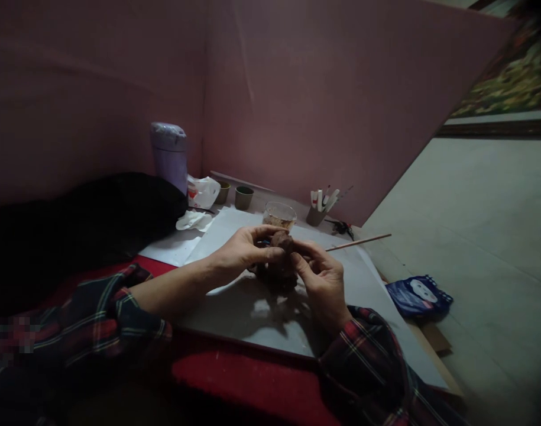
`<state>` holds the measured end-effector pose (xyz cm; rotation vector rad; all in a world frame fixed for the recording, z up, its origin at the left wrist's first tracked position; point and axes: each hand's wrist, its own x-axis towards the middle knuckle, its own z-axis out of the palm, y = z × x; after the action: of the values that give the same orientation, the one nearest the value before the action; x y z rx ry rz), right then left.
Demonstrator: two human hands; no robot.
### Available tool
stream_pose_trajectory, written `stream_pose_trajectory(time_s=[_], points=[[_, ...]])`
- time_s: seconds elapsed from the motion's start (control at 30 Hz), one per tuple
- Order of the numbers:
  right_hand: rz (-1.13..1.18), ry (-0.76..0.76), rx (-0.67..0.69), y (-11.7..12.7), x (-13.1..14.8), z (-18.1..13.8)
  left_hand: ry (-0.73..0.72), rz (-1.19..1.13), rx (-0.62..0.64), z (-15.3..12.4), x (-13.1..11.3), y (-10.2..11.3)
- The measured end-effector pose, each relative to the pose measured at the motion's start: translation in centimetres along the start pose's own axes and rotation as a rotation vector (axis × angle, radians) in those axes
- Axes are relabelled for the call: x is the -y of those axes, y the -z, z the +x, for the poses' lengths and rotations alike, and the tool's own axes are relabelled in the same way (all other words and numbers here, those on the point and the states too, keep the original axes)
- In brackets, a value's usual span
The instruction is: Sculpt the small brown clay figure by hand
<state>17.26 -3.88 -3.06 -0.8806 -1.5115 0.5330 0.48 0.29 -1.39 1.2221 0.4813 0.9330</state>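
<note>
A dark brown lump that looks like a clay figure (282,271) stands over the white board (248,313), with a rounded top part. My left hand (248,248) closes its thumb and fingers on the left side of that top. From the other side, my right hand (320,273) presses thumb and fingertips against it. A thin brown stick (361,242) points out to the right behind my right hand; whether the hand holds it is hidden. Just beyond the figure sits a clear bowl (280,214) with something brownish in it.
Small cups (244,198) stand at the back, and a holder (316,216) has several tools in it. A purple bottle (169,155), a plastic bag (203,192) and a black cloth (97,219) are at left. A blue packet (416,299) lies at right. Pink panels (305,106) rise behind.
</note>
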Motion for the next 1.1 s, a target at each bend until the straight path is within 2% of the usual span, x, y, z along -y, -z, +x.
stream_pose_trajectory(time_s=[0.13, 0.23, 0.33, 0.43, 0.57, 0.8, 0.97, 1.1], points=[[-0.040, 0.018, -0.046, 0.0, -0.3, -0.1, -0.006, -0.045, 0.086, -0.1, -0.2, -0.2], [-0.015, -0.003, -0.098, -0.1, -0.4, -0.4, 0.004, -0.058, 0.075, -0.2, -0.3, -0.3], [-0.137, 0.074, -0.033, -0.1, -0.3, -0.7, -0.014, -0.043, -0.001, -0.2, -0.2, -0.1], [-0.302, 0.205, 0.041, 0.0, -0.2, -0.8, -0.074, -0.034, -0.012, -0.1, 0.0, 0.1], [-0.404, 0.292, 0.043, -0.1, -0.1, -0.8, -0.078, -0.051, -0.002, -0.1, -0.1, 0.1], [-0.370, 0.353, 0.011, 0.1, -0.2, -0.7, -0.101, -0.049, 0.031, 0.0, -0.6, -0.2], [-0.329, 0.386, -0.008, 0.2, -0.2, -0.8, -0.174, -0.021, 0.038, -0.1, -0.8, -0.7], [-0.310, 0.394, -0.012, 0.2, -0.3, -0.8, -0.195, 0.013, 0.014, -0.2, -0.8, -1.0]])
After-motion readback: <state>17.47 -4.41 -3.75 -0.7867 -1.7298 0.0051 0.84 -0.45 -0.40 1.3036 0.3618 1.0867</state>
